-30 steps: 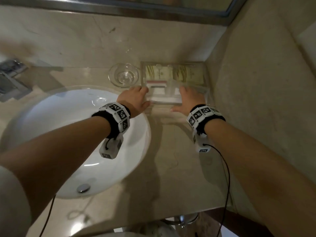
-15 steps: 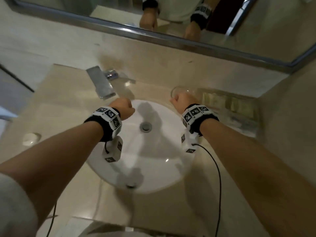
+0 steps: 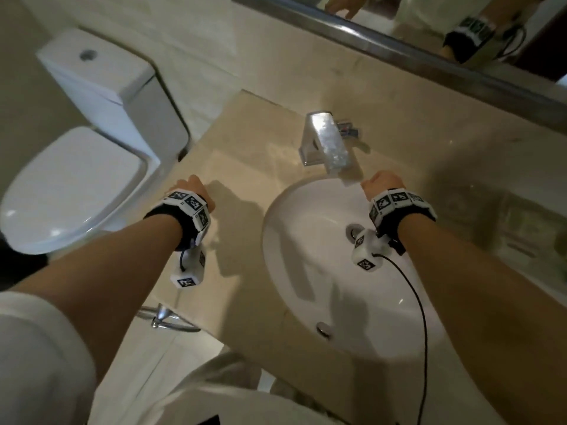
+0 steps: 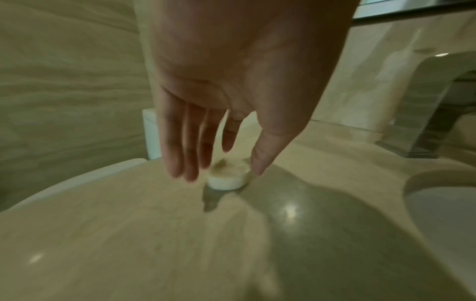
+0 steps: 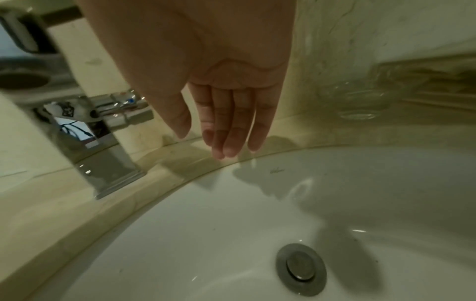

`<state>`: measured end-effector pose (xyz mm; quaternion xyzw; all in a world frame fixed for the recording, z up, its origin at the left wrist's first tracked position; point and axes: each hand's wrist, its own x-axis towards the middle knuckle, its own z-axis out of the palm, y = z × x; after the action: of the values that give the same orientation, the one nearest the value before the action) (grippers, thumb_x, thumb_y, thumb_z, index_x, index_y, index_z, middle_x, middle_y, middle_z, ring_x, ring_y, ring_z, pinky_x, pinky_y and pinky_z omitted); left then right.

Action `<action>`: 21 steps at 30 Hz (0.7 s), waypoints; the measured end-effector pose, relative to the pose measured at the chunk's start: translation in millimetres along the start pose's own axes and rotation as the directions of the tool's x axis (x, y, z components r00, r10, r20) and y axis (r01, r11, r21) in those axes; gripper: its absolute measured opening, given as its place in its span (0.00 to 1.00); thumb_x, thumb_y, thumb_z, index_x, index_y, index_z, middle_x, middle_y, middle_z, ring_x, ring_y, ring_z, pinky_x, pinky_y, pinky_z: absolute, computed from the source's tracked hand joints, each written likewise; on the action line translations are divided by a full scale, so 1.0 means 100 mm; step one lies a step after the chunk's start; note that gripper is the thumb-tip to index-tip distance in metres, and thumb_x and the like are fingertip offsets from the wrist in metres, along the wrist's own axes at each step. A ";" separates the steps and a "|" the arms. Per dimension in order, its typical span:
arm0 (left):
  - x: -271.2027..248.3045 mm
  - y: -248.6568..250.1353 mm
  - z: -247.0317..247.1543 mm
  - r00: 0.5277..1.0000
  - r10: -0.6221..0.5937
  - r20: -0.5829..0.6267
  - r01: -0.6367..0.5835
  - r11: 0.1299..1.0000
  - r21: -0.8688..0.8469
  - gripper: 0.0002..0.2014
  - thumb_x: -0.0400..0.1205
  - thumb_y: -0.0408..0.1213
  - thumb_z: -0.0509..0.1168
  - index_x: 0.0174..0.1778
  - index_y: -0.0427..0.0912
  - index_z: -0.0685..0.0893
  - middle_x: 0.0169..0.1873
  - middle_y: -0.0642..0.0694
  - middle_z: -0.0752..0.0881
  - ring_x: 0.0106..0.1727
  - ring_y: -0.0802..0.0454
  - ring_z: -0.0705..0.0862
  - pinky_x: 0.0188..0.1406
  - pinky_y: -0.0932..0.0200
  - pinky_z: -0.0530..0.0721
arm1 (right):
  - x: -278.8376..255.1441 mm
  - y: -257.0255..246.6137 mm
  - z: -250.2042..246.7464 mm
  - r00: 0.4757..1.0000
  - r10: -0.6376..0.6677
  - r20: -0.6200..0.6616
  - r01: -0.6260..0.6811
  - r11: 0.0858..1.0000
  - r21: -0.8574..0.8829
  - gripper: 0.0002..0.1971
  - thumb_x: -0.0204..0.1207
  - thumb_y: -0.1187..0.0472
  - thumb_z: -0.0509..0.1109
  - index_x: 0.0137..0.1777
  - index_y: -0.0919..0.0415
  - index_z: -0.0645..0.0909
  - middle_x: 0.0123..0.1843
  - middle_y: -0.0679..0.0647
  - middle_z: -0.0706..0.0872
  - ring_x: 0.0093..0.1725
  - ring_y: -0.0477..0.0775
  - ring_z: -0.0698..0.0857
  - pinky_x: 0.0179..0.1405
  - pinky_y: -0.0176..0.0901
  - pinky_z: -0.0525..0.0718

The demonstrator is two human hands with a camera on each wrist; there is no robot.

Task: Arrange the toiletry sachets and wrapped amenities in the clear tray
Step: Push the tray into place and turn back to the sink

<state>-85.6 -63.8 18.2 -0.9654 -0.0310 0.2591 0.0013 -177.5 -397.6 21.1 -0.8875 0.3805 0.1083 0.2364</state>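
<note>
A small round white wrapped soap [image 4: 226, 179] lies on the beige counter left of the sink. My left hand [image 3: 194, 190] hovers just above it, fingers [image 4: 180, 158] straight and thumb spread, touching nothing that I can see. In the head view the hand hides the soap. My right hand [image 3: 383, 182] hangs open and empty over the back rim of the sink, fingers [image 5: 226, 138] straight. The clear tray [image 3: 527, 231] with its sachets sits blurred at the far right of the counter, well away from both hands.
A white sink [image 3: 306, 271] fills the middle of the counter, with a chrome faucet [image 3: 325, 142] behind it. A clear glass dish [image 5: 358, 101] stands beside the tray. A toilet [image 3: 76, 185] is beyond the counter's left edge. A mirror [image 3: 429, 23] runs along the back wall.
Both hands have left the clear tray and swung left. The left hand now hovers over the round soap left of the sink, the right over the sink's back rim.
</note>
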 end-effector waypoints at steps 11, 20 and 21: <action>0.04 -0.04 0.19 0.995 0.102 0.012 -0.101 0.995 -0.026 0.28 0.81 0.33 0.57 0.78 0.39 0.56 0.55 0.30 0.83 0.46 0.37 0.82 0.40 0.47 0.79 | -0.05 -0.13 0.20 0.997 -0.051 0.050 0.053 0.997 -0.057 0.19 0.77 0.49 0.64 0.48 0.67 0.84 0.47 0.65 0.87 0.43 0.63 0.83 0.42 0.45 0.78; -0.27 0.58 0.12 0.889 0.399 0.225 -0.413 0.911 0.014 0.24 0.82 0.45 0.62 0.73 0.42 0.68 0.62 0.34 0.80 0.57 0.36 0.81 0.54 0.47 0.79 | -0.11 0.17 -0.01 0.997 -0.061 0.038 0.063 0.995 -0.074 0.18 0.78 0.51 0.64 0.57 0.66 0.82 0.55 0.64 0.87 0.52 0.65 0.85 0.52 0.50 0.83; -0.34 0.71 0.13 0.853 0.445 0.274 -0.462 0.887 -0.004 0.25 0.81 0.45 0.64 0.72 0.43 0.69 0.61 0.35 0.81 0.58 0.37 0.82 0.57 0.48 0.80 | -0.12 0.22 -0.05 0.998 -0.058 0.033 0.060 0.995 -0.074 0.18 0.77 0.50 0.64 0.55 0.65 0.83 0.53 0.64 0.88 0.51 0.65 0.85 0.52 0.50 0.84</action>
<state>-116.9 -136.8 22.9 -0.9010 0.2054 0.3805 -0.0341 -201.5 -405.7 22.9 -0.9047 0.3462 0.1290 0.2120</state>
